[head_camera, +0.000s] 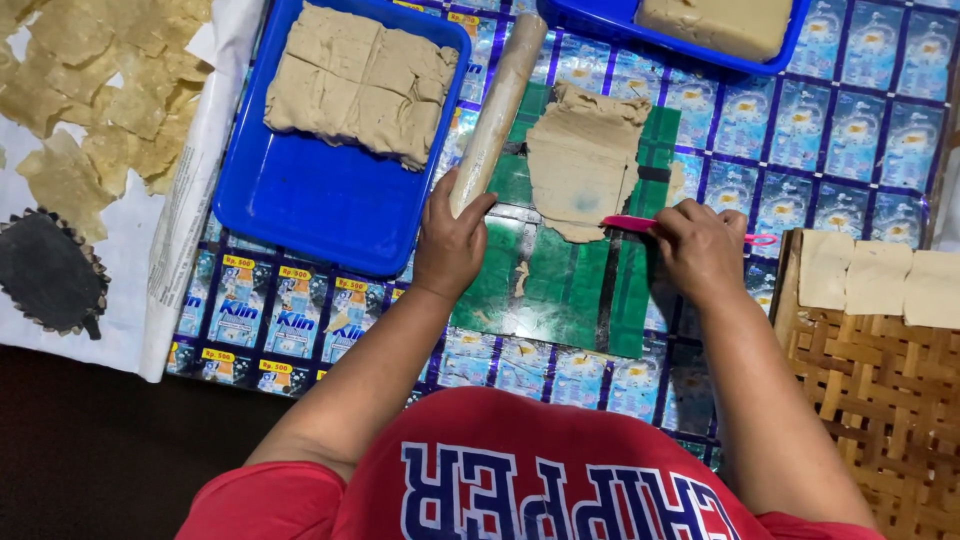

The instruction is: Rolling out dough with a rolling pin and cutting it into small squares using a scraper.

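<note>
We've got our left hand wrapped around the near end of the rolling pin, and our right hand pinching a pink knife at the near edge of the flat dough sheet on the green mat, mid-tabletop.

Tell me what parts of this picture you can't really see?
Head view only:
- Pink tool: its middle is hidden inside the right hand.
- Rolling pin: its near end is covered by the left hand.
- Second blue tray: cut off by the top edge.
- Woven basket: cut off by the right and bottom edges.
- Flat dough: its near edge is partly hidden by the tool and right hand.
</note>
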